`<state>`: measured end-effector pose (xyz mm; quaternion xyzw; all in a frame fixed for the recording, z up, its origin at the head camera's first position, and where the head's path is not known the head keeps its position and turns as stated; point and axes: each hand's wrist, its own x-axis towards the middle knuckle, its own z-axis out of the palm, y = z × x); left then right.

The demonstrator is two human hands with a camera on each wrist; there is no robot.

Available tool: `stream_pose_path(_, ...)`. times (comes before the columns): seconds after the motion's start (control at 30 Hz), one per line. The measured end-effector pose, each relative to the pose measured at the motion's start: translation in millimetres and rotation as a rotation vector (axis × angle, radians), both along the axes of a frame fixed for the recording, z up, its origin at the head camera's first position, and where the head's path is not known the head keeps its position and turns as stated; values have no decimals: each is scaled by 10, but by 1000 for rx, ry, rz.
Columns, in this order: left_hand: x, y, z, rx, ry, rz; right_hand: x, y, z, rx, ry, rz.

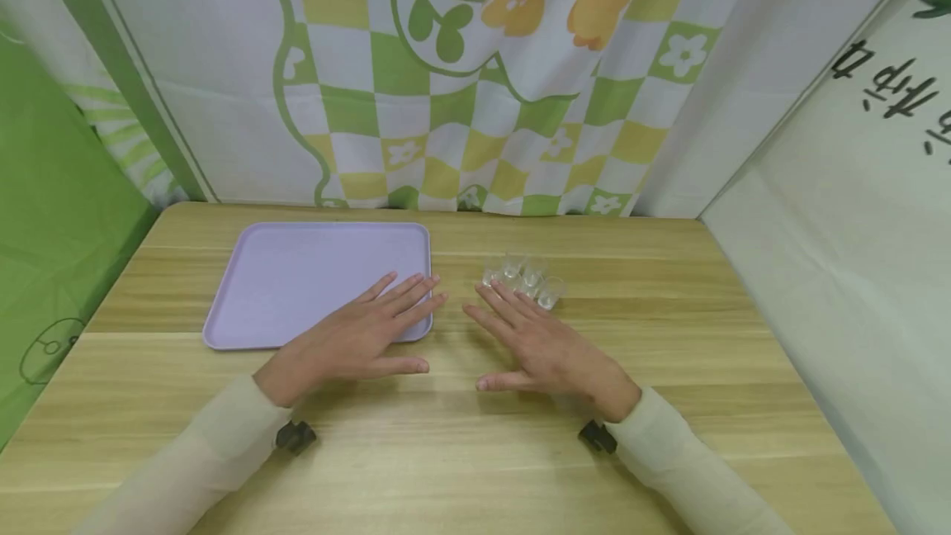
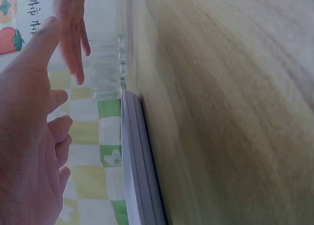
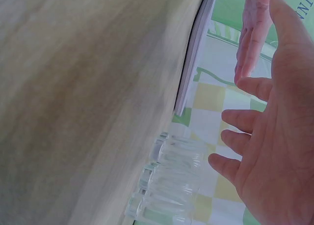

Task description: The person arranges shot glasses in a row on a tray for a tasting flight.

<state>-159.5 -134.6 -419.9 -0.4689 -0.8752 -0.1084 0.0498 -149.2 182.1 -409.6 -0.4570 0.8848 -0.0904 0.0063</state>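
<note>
My left hand (image 1: 357, 338) hovers palm down with fingers spread, partly over the right edge of a pale purple tray (image 1: 297, 271). My right hand (image 1: 546, 345) is held the same way, its fingertips just in front of a cluster of several small clear glasses (image 1: 531, 275). Neither hand holds anything. In the left wrist view, the tray (image 2: 135, 156) and the glasses (image 2: 105, 68) lie beyond my fingers. From the right wrist, the upright glasses (image 3: 167, 185) stand close together on the table, apart from my hand; the head view hides part of them behind my fingers.
Both things stand on a wood-grain table (image 1: 446, 452). A checkered floral curtain (image 1: 475, 106) hangs along its back edge. White cloth with writing (image 1: 854, 213) borders the right side, and green cloth (image 1: 59, 213) the left. A small black device (image 1: 295, 436) sits at each wrist.
</note>
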Motion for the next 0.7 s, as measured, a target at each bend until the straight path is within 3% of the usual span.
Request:
stream_pose_path(0.4, 25, 0, 71, -16, 33, 14, 35, 44, 80, -11, 43, 2)
stream_pose_path(0.7, 46, -93, 95, -4, 11, 57, 49, 135, 150, -103, 41, -36)
